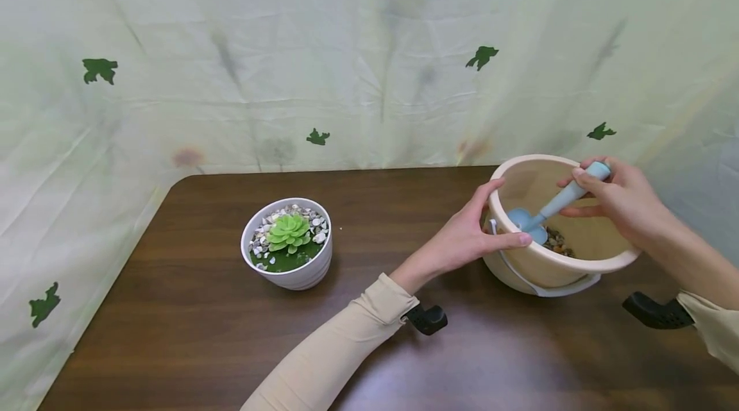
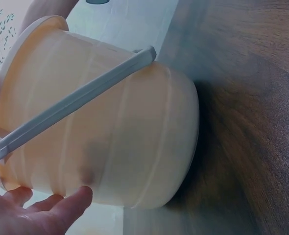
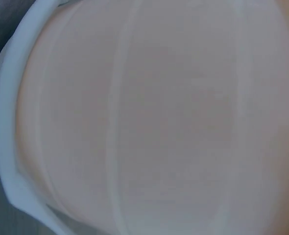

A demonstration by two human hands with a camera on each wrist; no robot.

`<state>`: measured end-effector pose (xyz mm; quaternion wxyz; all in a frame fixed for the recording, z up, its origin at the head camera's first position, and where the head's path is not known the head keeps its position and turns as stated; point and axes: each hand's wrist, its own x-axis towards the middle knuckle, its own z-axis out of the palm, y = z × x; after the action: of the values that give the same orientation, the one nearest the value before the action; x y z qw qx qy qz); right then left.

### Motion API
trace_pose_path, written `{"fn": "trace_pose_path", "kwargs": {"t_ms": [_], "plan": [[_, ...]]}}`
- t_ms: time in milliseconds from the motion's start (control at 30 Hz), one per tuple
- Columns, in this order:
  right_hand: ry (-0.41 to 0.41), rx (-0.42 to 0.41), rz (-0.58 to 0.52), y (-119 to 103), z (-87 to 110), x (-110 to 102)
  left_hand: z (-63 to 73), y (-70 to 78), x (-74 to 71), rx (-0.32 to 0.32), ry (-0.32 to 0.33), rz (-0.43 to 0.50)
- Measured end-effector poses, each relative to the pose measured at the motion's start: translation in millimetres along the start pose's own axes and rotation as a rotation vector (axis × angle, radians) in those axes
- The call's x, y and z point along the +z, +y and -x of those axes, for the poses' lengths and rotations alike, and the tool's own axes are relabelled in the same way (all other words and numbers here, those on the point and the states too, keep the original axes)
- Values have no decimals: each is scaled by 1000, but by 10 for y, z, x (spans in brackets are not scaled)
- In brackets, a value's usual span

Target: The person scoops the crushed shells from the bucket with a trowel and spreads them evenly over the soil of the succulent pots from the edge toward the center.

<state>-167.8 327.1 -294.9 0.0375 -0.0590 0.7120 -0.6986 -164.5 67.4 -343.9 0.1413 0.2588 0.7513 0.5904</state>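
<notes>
A cream bucket [image 1: 554,273] with a pale handle [image 2: 76,100] stands at the right of the table, small mixed stones [image 1: 557,243] at its bottom. My left hand [image 1: 470,228] grips its left side, thumb over the rim and several fingers against the outer wall. In my right hand [image 1: 626,202] is the handle of a light blue toy shovel [image 1: 568,198], slanting down into the bucket. The shovel's blade lies against the inner left wall, above the stones. The right wrist view shows only the bucket's outer wall [image 3: 174,117] and its handle, with no fingers visible.
A white ribbed pot [image 1: 300,277] with a green succulent [image 1: 288,233], pale pebbles and green moss stands left of centre on the brown wooden table [image 1: 190,308]. Behind the table hangs a pale curtain [image 1: 323,45] with dark green leaf-like patches.
</notes>
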Motion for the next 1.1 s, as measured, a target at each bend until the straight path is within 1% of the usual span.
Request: {"fn": "trace_pose_path", "kwargs": {"t_ms": [100,233,400,500,600,733,833,933,1000,1100], "plan": [[19,-35,-34,-11,55,-28,8,-1,-5,-2,-12,11],[24,-84,-92,-14,104,-72,21,6,-20,3,-21,31],[7,-109,-259,7,153,-162,31,7,-18,11,-9,35],[10,-111,-301,13,181,-215,36,9,-14,6,-5,38],[16,-100,-307,9,207,-265,37,7,-13,2,-6,44],[23,-71,-363,-11,245,-344,34,0,-17,2,-8,49],[51,-33,-409,-24,281,-420,29,1,-16,2,-11,53],[93,-2,-416,-19,316,-496,24,1,-12,2,-13,60],[116,4,-425,-3,341,-543,23,0,-8,2,-12,62],[122,10,-493,29,365,-600,31,3,-8,-2,2,48]]}}
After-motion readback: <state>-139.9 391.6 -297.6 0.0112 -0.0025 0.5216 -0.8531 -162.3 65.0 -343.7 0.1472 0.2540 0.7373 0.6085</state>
